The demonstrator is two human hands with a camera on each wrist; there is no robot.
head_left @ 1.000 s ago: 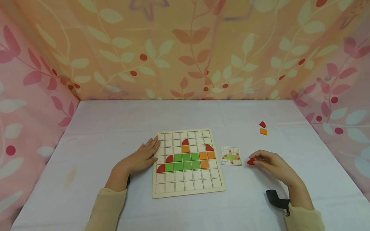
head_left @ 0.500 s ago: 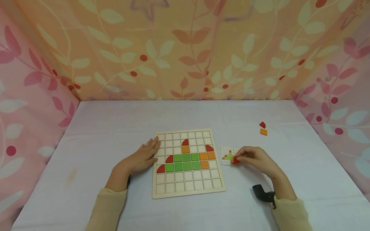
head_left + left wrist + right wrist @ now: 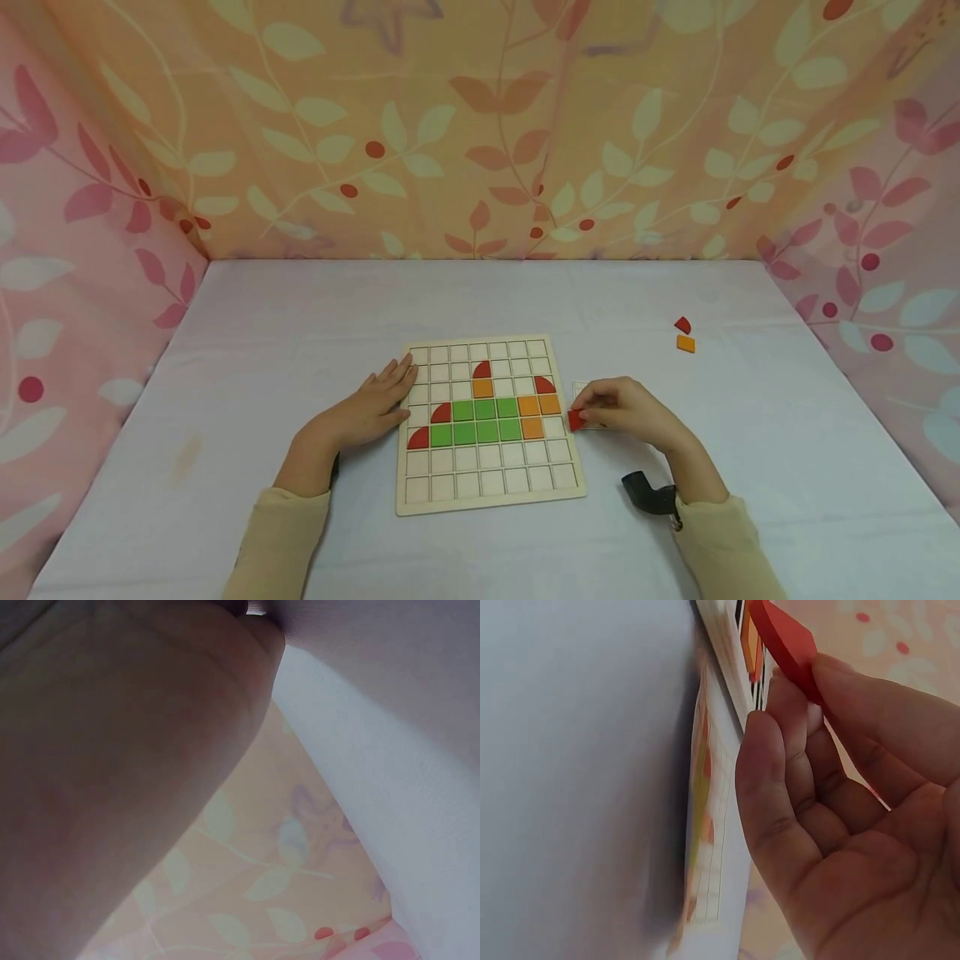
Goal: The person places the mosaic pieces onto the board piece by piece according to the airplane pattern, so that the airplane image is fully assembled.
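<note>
A pale wooden grid board [image 3: 491,483] lies on the table, with green squares [image 3: 487,430], orange squares [image 3: 532,427] and red quarter-round pieces [image 3: 418,437] set in its cells. My left hand [image 3: 372,402] rests along the board's left edge, its fingers extended over the rim. Between thumb and fingers my right hand [image 3: 626,408] pinches a red piece [image 3: 575,420] at the board's right edge. The right wrist view shows that red piece [image 3: 786,646] held at the fingertips, tilted. Beneath the right hand lies a small printed pattern card [image 3: 709,847], mostly covered in the head view.
Farther back on the right, a loose red quarter-round piece [image 3: 682,325] and a loose orange piece [image 3: 686,343] lie on the white tablecloth [image 3: 300,308]. A patterned cloth [image 3: 480,125] hangs behind the table and at both sides.
My right hand has moved left with the red piece, from right of the card, across it, to the board's right edge. The left hand stays in place.
</note>
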